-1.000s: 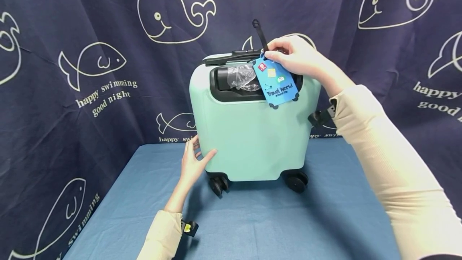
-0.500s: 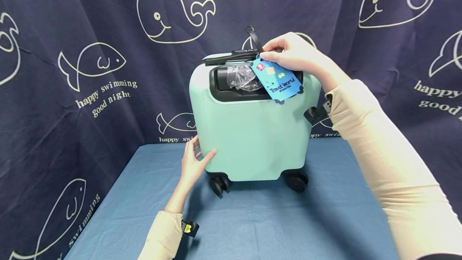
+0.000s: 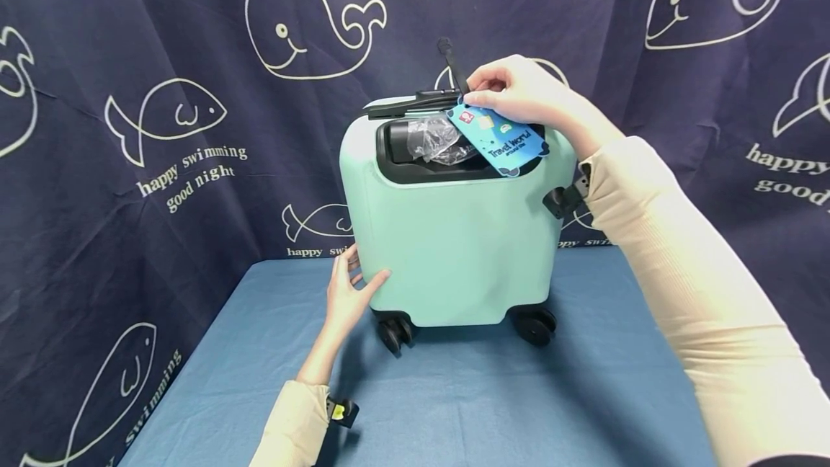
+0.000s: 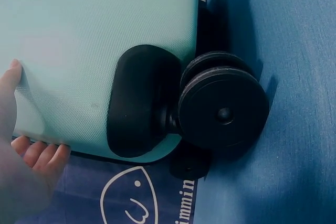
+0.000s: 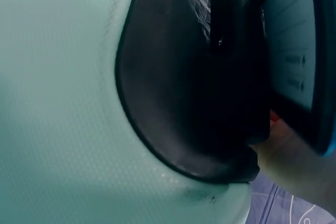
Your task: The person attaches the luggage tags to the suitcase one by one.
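Note:
A mint-green suitcase (image 3: 454, 243) stands upright on its black wheels (image 3: 534, 326). My left hand (image 3: 344, 298) holds its lower left side, thumb on the front face and fingers round the edge; the left wrist view shows that hand (image 4: 31, 174) near a caster wheel (image 4: 226, 111). At the top, my right hand (image 3: 528, 96) pinches the strap end of a blue luggage tag (image 3: 499, 139) marked "Travel World". The black strap (image 3: 450, 63) sticks up past the fingers. Beside the suitcase's dark recess, the right wrist view catches the tag's lined back (image 5: 294, 45).
Clear plastic wrap (image 3: 431, 139) covers part of the black piece in the recess. A black handle (image 3: 415, 103) lies along the suitcase top. Blue cloth (image 3: 441, 402) covers the table, and a navy whale-print curtain (image 3: 441, 13) hangs close behind.
My right hand has shifted slightly left with the luggage tag. The tag's lower end has swung up and to the right, and the strap has moved left. The left hand and suitcase stay put.

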Action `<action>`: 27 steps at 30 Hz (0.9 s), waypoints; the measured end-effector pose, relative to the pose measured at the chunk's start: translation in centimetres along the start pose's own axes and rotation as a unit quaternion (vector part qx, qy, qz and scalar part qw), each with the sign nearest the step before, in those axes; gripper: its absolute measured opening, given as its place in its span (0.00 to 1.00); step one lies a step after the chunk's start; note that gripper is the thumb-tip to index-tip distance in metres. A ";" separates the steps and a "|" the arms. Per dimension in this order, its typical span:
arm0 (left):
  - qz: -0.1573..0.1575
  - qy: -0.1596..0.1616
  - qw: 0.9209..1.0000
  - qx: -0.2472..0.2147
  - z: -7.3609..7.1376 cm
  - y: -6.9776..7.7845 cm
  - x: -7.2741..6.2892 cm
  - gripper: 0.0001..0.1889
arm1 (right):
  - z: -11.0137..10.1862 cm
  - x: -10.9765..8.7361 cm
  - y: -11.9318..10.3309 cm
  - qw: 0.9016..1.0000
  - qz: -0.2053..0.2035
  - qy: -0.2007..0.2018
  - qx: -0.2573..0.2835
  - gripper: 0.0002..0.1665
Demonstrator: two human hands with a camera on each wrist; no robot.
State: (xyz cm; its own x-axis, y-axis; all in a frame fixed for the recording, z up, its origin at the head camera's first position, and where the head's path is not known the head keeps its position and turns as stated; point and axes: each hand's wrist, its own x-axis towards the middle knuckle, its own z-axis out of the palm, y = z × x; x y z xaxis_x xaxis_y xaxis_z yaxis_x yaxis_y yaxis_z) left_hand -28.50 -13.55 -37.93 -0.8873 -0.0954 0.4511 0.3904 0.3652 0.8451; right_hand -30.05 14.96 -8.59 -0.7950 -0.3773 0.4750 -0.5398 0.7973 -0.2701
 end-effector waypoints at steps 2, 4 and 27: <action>0.000 0.001 1.000 0.000 0.0 0.0 0.0 0.40 | 0.0 0.1 -0.1 1.000 -0.002 0.003 0.008 0.14; 0.000 0.001 1.000 0.001 0.0 0.0 0.0 0.40 | 0.0 0.1 -0.1 1.000 -0.003 0.005 0.017 0.14; -0.003 -0.002 1.000 0.001 0.0 -0.1 0.0 0.40 | 0.0 0.7 1.9 0.997 0.062 0.009 0.046 0.20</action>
State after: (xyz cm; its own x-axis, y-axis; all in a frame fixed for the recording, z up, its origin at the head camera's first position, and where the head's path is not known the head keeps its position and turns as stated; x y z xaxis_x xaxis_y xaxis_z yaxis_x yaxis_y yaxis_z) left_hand -28.49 -13.54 -38.01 -0.8906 -0.0930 0.4451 0.3851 0.3661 0.8471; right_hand -31.63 16.19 -8.76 -0.8527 -0.2700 0.4473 -0.4615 0.7905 -0.4027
